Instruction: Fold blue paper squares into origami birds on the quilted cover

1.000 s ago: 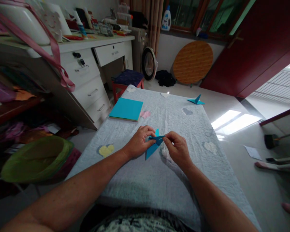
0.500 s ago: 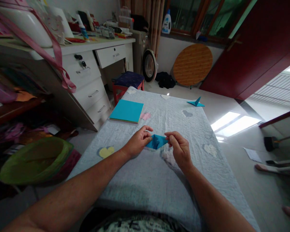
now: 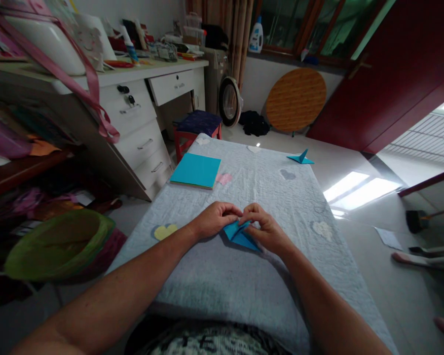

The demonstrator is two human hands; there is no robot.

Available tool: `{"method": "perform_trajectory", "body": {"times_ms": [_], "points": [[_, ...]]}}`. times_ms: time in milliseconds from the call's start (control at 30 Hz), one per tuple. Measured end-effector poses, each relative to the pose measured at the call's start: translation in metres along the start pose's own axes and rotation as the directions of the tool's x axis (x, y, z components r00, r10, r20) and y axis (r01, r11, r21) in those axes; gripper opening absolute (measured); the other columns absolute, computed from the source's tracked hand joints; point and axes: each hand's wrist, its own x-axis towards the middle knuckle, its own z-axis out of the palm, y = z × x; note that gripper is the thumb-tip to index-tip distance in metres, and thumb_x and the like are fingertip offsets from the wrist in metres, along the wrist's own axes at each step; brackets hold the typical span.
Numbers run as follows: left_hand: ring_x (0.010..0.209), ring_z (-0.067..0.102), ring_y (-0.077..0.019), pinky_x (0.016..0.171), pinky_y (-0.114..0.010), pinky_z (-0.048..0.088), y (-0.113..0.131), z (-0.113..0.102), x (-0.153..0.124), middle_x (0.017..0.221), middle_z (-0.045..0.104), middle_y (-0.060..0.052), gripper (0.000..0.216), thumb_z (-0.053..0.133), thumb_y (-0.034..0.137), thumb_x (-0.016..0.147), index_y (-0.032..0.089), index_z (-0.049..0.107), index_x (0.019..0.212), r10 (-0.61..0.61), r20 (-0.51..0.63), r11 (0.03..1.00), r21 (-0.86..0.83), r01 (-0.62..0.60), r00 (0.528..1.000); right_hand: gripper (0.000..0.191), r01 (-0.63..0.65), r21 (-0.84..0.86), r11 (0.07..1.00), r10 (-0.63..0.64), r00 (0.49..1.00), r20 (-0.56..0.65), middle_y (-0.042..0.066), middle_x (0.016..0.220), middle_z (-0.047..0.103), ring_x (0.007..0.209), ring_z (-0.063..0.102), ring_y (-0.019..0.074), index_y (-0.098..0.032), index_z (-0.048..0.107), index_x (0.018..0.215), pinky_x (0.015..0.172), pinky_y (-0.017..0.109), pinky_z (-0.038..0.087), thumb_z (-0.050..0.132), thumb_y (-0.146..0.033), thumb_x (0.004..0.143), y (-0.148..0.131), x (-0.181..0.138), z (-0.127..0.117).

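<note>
A small folded sheet of blue origami paper [image 3: 243, 238] is held between my hands over the cloth-covered table [image 3: 222, 281]. My left hand [image 3: 216, 219] is closed on its upper left part, thumb along the edge. Close beside it, my right hand [image 3: 263, 228] pinches the upper right of the paper, and the fingertips of both hands nearly meet. Part of the folds is hidden under the fingers. Farther off, to the left, lies a stack of square blue paper [image 3: 196, 170]. A finished-looking folded blue paper piece [image 3: 301, 158] stands at the far right corner.
A white desk with drawers [image 3: 136, 111] stands at the left, a stool [image 3: 198, 122] just past the table's far edge. At the lower left is a bin with a green liner [image 3: 59, 241]. A round wooden board [image 3: 296, 101] leans against the back wall.
My hands have come together, the right one moving left. The folded paper has turned, and its lower point now faces down and right. The view has shifted slightly.
</note>
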Motion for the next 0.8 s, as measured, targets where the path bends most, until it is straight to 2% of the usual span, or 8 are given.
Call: {"method": "perform_trajectory", "body": {"times_ms": [67, 133, 200, 267, 400, 600, 800], "points": [[0.092, 0.064, -0.0206, 0.088, -0.036, 0.049, 0.003, 0.000, -0.001, 0.094, 0.072, -0.006, 0.023, 0.058, 0.035, 0.088, 0.017, 0.071, 0.094, 0.091, -0.098, 0.993, 0.087, -0.083, 0.991, 0.007, -0.029, 0.008, 1.000, 0.029, 0.999, -0.028, 0.002, 0.090, 0.054, 0.084, 0.054, 0.0154, -0.022, 0.066, 0.082, 0.076, 0.029, 0.046, 0.060, -0.020, 0.086, -0.001, 0.002, -0.001], [0.101, 0.062, -0.0212, 0.097, -0.038, 0.046, 0.008, -0.001, -0.003, 0.100, 0.069, -0.007, 0.030, 0.049, 0.039, 0.095, 0.018, 0.070, 0.093, 0.218, -0.172, 0.967, 0.171, -0.189, 0.961, 0.012, -0.055, -0.004, 0.998, 0.054, 0.997, -0.055, 0.000, 0.083, 0.053, 0.078, 0.053, 0.0143, -0.021, 0.060, 0.076, 0.072, 0.028, 0.045, 0.059, -0.022, 0.087, -0.001, 0.003, -0.003], [0.104, 0.061, -0.0212, 0.100, -0.038, 0.044, 0.012, -0.002, -0.005, 0.101, 0.068, -0.007, 0.033, 0.046, 0.041, 0.097, 0.019, 0.070, 0.092, 0.294, -0.167, 0.944, 0.206, -0.258, 0.941, 0.014, -0.075, -0.037, 0.996, 0.072, 0.995, -0.066, -0.001, 0.078, 0.051, 0.072, 0.051, 0.0133, -0.020, 0.057, 0.074, 0.067, 0.027, 0.043, 0.058, -0.024, 0.088, 0.000, 0.003, -0.003], [0.101, 0.061, -0.0214, 0.098, -0.038, 0.045, 0.015, -0.001, -0.007, 0.099, 0.067, -0.006, 0.027, 0.055, 0.041, 0.092, 0.019, 0.069, 0.091, 0.325, -0.145, 0.930, 0.227, -0.288, 0.935, 0.014, -0.072, -0.075, 0.995, 0.066, 0.995, -0.076, -0.002, 0.075, 0.052, 0.070, 0.050, 0.0130, -0.021, 0.057, 0.075, 0.066, 0.026, 0.041, 0.058, -0.024, 0.088, 0.001, 0.003, -0.002], [0.091, 0.061, -0.0204, 0.088, -0.035, 0.046, 0.015, 0.004, -0.010, 0.088, 0.065, -0.004, 0.020, 0.070, 0.037, 0.081, 0.018, 0.067, 0.085, 0.348, -0.174, 0.915, 0.276, -0.294, 0.921, 0.014, -0.001, -0.149, 0.989, -0.015, 0.995, -0.102, 0.000, 0.077, 0.054, 0.074, 0.053, 0.0145, -0.021, 0.057, 0.076, 0.069, 0.028, 0.041, 0.058, -0.024, 0.089, 0.000, 0.001, 0.003], [0.078, 0.058, -0.0161, 0.076, -0.029, 0.045, 0.019, 0.011, -0.013, 0.076, 0.061, -0.001, 0.019, 0.063, 0.031, 0.086, 0.017, 0.063, 0.073, 0.338, -0.220, 0.929, 0.233, -0.287, 0.915, 0.007, 0.078, -0.219, 0.973, -0.093, 0.994, -0.060, 0.004, 0.087, 0.059, 0.083, 0.056, 0.0179, -0.022, 0.061, 0.084, 0.076, 0.032, 0.045, 0.057, -0.023, 0.091, -0.005, 0.000, 0.009], [0.071, 0.055, -0.0134, 0.071, -0.027, 0.044, 0.021, 0.010, -0.012, 0.071, 0.058, 0.000, 0.019, 0.064, 0.028, 0.085, 0.016, 0.063, 0.070, 0.284, -0.242, 0.957, 0.128, -0.259, 0.928, 0.011, 0.072, -0.244, 0.967, -0.077, 0.997, -0.010, 0.004, 0.085, 0.058, 0.082, 0.055, 0.0188, -0.021, 0.060, 0.085, 0.077, 0.033, 0.045, 0.054, -0.024, 0.094, -0.004, 0.000, 0.010]]}}
